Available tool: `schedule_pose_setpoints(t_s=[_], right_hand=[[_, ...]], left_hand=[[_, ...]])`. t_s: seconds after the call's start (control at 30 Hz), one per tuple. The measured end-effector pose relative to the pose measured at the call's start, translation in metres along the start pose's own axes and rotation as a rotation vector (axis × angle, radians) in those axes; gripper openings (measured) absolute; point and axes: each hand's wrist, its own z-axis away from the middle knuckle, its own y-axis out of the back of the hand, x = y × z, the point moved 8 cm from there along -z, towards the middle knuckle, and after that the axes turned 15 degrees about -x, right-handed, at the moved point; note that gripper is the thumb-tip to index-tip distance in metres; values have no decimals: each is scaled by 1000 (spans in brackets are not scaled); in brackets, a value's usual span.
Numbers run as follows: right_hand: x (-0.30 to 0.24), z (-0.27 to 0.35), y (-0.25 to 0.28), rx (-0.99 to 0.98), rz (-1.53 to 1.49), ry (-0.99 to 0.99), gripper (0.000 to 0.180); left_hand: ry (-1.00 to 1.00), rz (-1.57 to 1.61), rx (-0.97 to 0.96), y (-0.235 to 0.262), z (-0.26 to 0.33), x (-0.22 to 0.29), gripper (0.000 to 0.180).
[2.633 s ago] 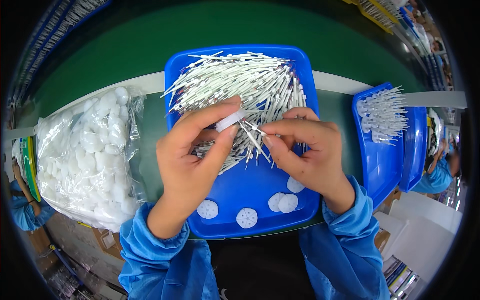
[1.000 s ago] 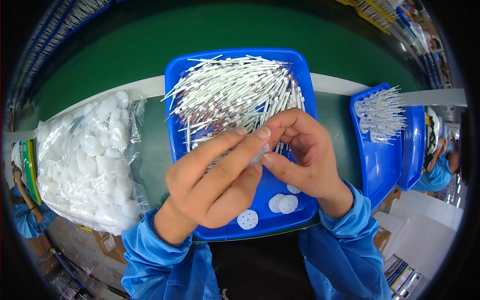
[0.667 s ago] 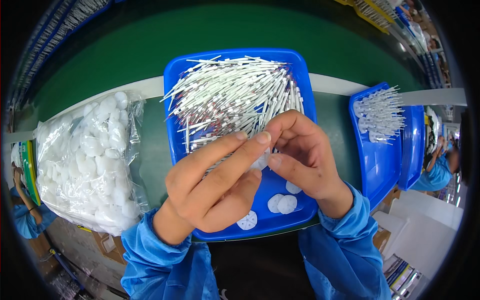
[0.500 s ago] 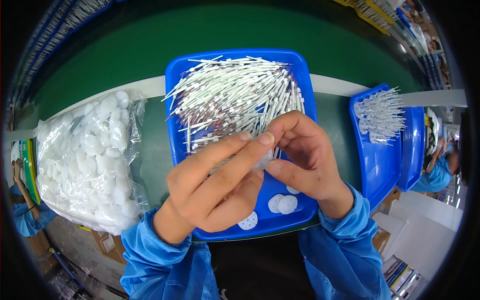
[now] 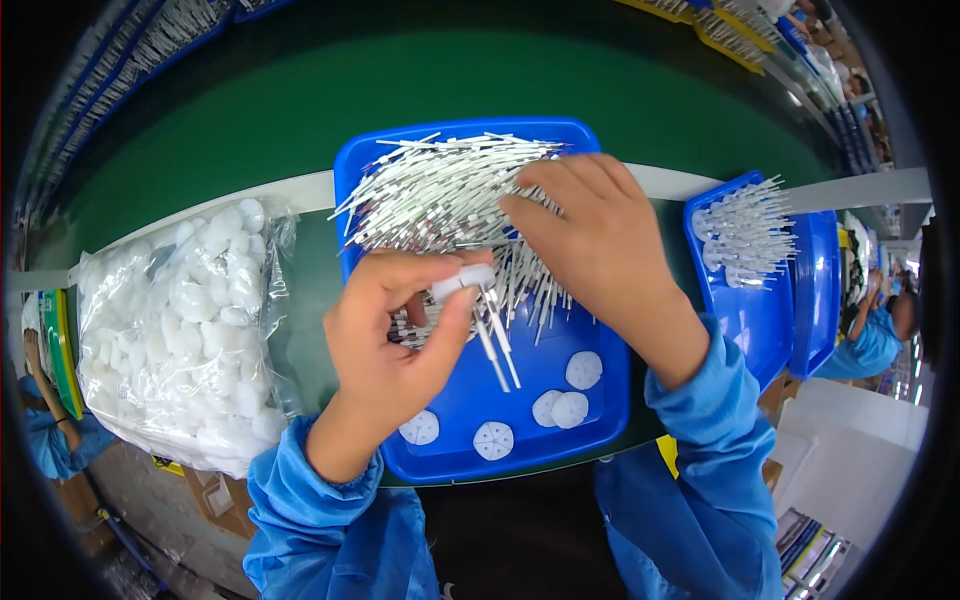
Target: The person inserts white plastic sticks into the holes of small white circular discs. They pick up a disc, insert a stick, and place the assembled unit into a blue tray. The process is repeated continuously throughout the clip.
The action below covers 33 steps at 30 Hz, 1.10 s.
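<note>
Pinched between the thumb and fingers of my left hand (image 5: 385, 325) is a white round plastic disc (image 5: 452, 284). A few thin white sticks (image 5: 496, 340) hang down from it. My right hand (image 5: 600, 240) is at the right side of a heap of thin white sticks (image 5: 450, 190), its thumb and fingers apart and nothing visible in them. The heap fills the far part of a blue tray (image 5: 505, 466). In the tray's near part lie several loose white discs with small holes, among them a single disc (image 5: 584, 370) at the right.
A clear plastic bag full of white discs (image 5: 175, 330) lies to the left. On the right, another blue tray (image 5: 750, 335) holds discs with upright sticks (image 5: 745, 235). A green work surface (image 5: 450, 70) stretches behind. Other people in blue sleeves (image 5: 875, 340) are at the sides.
My hands were together over the tray and have parted. The right hand has gone up to the stick heap, while the left keeps the disc, now showing with sticks hanging from it.
</note>
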Motion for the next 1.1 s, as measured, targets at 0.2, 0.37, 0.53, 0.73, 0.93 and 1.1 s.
schedule_pose_setpoints(t_s=[0.2,0.37,0.53,0.73,0.93,1.1], right_hand=[[5,15,18,111,-409,-135,24],[5,46,6,255,-1113,-201,20],[-9,46,-5,231,-1133,-175,20],[-16,42,6,168,-725,-170,23],[-13,45,2,118,-809,-239,24],[-15,50,-4,83,-952,-371,21]], left_hand=[[72,136,98,4,-3,-15,27],[123,116,69,1,-2,-19,28],[131,190,-8,-5,-5,-17,33],[76,216,38,-5,-2,-17,33],[29,19,-28,-3,-7,-7,38],[-19,-288,-26,-2,-11,12,41]])
